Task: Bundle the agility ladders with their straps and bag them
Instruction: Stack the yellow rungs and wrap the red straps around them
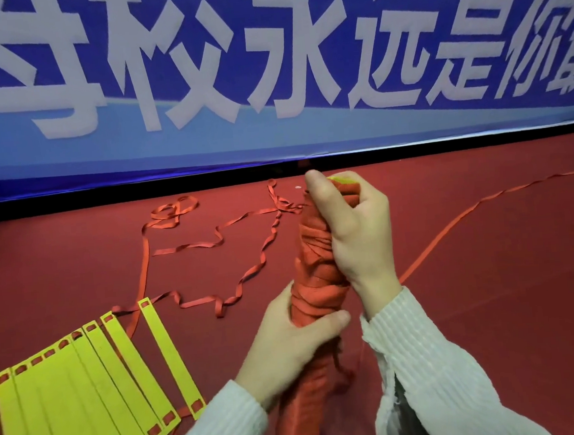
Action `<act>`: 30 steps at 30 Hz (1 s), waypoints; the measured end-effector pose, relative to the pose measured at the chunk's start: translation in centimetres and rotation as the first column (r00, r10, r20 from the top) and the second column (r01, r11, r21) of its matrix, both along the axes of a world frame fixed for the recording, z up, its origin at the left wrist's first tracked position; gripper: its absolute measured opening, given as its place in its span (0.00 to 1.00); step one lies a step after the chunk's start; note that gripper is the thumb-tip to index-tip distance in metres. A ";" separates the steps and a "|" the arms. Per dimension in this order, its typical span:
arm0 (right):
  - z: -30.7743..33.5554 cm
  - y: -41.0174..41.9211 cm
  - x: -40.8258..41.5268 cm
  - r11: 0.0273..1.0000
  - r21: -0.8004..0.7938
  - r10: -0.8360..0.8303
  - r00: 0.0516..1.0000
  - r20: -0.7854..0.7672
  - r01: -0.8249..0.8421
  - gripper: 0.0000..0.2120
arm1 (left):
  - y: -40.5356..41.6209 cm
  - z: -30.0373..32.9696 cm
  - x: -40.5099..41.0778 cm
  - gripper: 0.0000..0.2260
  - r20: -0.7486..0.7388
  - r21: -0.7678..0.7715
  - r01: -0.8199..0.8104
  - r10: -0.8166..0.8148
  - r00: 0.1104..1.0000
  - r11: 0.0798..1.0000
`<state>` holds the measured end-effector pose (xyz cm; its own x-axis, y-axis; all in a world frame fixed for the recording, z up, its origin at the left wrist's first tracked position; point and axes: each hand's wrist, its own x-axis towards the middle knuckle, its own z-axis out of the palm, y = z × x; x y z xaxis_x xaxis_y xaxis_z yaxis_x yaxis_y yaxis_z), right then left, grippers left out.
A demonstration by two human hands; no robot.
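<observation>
While both the left hand (298,336) and right hand (355,232) clamp one strap-wrapped red ladder bundle (317,266), a second yellow-runged ladder (86,387) lies unbundled; bagging apparently remains.

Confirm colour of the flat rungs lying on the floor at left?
Bright yellow rungs, threaded on red strap; the head view shows it clearly.

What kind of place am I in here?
Probably an indoor sports hall or school gym. A red floor runs up to a blue banner with large white Chinese characters, and a yellow ladder with red straps lies spread out on it.
</observation>
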<state>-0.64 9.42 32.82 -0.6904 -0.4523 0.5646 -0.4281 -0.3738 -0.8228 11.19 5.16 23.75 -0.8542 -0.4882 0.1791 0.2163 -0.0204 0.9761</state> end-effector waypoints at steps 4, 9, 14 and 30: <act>0.1 0.9 0.3 0.946 -0.041 0.324 0.945 0.038 -0.322 0.18 | 0.4 -0.3 0.1 0.11 0.017 -0.147 -0.039 0.042 0.999 0.988; -0.5 -0.3 -0.8 0.988 -0.030 0.152 0.985 0.087 -0.150 0.16 | 0.3 0.3 0.3 0.21 0.047 0.040 0.001 -0.003 0.999 0.999; -0.8 0.5 -0.9 0.913 -0.051 0.408 0.896 0.175 -0.405 0.22 | 0.5 -0.1 0.3 0.15 0.029 -0.113 -0.036 0.039 0.999 0.993; -0.8 -0.6 -0.1 0.996 0.094 -0.005 0.997 0.075 -0.002 0.22 | 0.2 1.4 0.8 0.17 0.053 0.250 0.114 -0.131 0.990 0.962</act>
<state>-0.79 8.81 32.02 -0.7302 -0.4995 0.4662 -0.3640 -0.2930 -0.8841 11.95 5.39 25.16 -0.9163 -0.4004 0.0062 0.1303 -0.2833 0.9502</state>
